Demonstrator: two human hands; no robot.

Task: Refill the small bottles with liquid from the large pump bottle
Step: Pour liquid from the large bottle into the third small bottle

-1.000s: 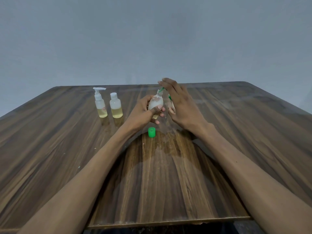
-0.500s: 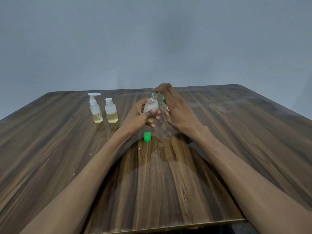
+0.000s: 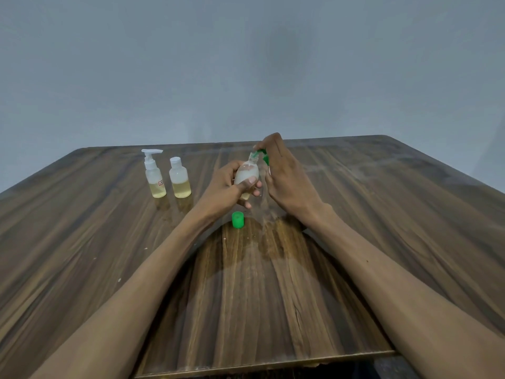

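My left hand (image 3: 222, 187) grips a small clear bottle (image 3: 246, 174), tilted with its open neck up against the green nozzle. My right hand (image 3: 287, 176) lies over the large pump bottle, fingers bent down on its green pump head (image 3: 263, 154). The large bottle's clear body is almost wholly hidden behind that hand. The small bottle looks whitish, with a little yellow liquid at its bottom. A loose green cap (image 3: 237, 219) stands on the table just in front of my left hand.
Two other small bottles with yellow liquid stand at the back left of the wooden table (image 3: 95, 242): one with a white pump (image 3: 153, 175), one with a white cap (image 3: 179, 178). A wet patch shines near the green cap.
My right fingers have bent further down over the green pump head. The small bottle stays at the nozzle in my left hand. The view has tilted up slightly.
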